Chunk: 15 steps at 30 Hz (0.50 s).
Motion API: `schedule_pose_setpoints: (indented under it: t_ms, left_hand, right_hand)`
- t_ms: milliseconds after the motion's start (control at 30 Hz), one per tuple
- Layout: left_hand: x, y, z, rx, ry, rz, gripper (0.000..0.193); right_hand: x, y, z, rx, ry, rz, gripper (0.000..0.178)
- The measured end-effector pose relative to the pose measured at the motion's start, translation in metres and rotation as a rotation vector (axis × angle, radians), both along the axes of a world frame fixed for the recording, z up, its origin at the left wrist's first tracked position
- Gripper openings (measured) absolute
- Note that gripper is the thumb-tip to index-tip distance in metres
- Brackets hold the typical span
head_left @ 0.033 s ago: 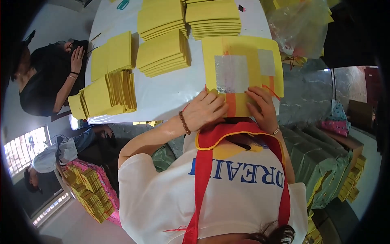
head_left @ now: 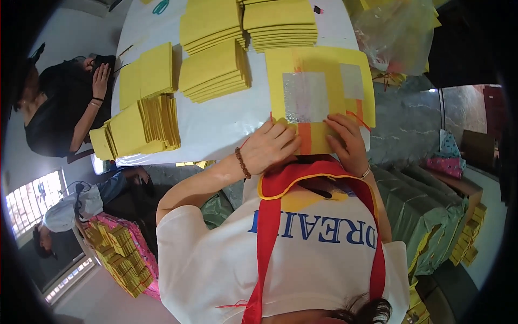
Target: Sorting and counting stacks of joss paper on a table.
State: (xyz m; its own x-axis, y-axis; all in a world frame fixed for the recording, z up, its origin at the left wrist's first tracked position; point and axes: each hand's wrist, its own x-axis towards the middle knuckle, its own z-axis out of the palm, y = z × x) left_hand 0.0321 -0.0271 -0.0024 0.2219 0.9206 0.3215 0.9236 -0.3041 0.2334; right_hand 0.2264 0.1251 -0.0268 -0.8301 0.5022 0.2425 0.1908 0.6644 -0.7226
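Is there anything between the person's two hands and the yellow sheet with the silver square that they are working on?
Nothing visible. The left hand and the right hand both rest directly on the near edge of the yellow sheet. The yellow paper stacks lie farther away on the white table.

White table point(head_left: 216, 127), yellow paper stacks point(head_left: 213, 70), silver-foiled yellow sheets point(head_left: 318, 92) at near edge

Bright, even daylight falls on my table point(head_left: 216, 127); soft glare marks its white top and the foil point(head_left: 305, 97). Fisheye bends the edges, the corners go black, and the window point(head_left: 27, 202) overexposes.
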Motion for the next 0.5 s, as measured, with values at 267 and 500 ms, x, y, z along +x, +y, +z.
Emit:
schedule_pose_setpoints:
  t_ms: [267, 500]
  left_hand:
    - [-0.012, 0.005, -0.005, -0.183, -0.449, 0.003, 0.013]
    - [-0.020, 0.013, -0.001, -0.384, -0.704, 0.153, 0.013]
  right_hand:
    - [0.009, 0.008, 0.007, -0.634, 0.081, -0.041, 0.034]
    - [0.013, 0.012, -0.003, -0.566, 0.104, 0.045, 0.036]
